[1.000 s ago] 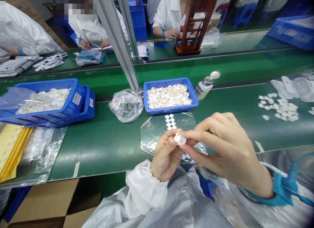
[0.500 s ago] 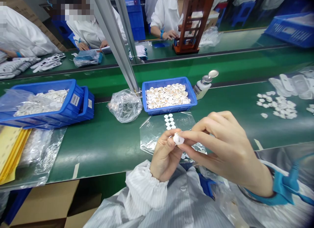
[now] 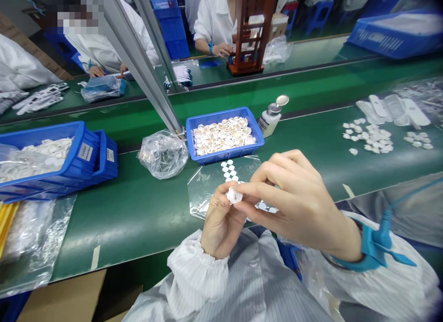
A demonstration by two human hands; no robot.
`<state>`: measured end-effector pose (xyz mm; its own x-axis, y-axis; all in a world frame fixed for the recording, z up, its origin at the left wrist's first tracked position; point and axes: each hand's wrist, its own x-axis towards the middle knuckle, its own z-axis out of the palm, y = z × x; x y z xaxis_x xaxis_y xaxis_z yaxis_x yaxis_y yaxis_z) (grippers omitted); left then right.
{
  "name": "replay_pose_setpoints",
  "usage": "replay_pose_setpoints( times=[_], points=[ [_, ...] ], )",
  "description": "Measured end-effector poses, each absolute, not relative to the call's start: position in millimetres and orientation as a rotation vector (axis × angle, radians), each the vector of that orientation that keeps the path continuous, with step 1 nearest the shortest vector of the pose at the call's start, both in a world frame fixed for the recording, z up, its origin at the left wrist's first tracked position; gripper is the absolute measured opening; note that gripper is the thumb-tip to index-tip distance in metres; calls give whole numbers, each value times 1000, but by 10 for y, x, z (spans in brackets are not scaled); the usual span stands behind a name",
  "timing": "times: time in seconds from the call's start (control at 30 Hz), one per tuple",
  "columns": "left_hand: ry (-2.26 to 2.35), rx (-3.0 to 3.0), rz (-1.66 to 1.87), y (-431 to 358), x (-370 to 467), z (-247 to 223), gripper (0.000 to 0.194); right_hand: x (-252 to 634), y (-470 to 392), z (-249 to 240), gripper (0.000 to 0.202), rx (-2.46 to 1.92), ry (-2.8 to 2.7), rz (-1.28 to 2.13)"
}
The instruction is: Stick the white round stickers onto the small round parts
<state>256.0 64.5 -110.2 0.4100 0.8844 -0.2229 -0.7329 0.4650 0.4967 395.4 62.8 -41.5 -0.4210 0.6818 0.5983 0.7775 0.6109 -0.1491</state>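
left hand (image 3: 221,220) and right hand (image 3: 294,197) both pinch one small white part (image 3: 234,195); blue tray (image 3: 221,153) at twelve o'clock on the desk (image 3: 138,206).

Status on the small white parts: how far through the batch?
Done, apparently: loose white pieces lie on the belt at right. In hand: left hand and right hand pinch one small white part. Left: the blue tray is full, and round stickers remain on the clear sheet.

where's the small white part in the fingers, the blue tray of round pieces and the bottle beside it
small white part (image 3: 234,195), head view, on its pinched face
blue tray (image 3: 224,155), head view, on its near wall
bottle (image 3: 269,122), head view, on its white body
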Motion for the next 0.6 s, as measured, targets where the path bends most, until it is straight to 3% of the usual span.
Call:
replay_pose_setpoints(
  times=[0.6],
  points=[
    [482,503,1073,656,2543,-1073,25,4037,649,-351,19,-1031,-2332,-236]
  ],
)
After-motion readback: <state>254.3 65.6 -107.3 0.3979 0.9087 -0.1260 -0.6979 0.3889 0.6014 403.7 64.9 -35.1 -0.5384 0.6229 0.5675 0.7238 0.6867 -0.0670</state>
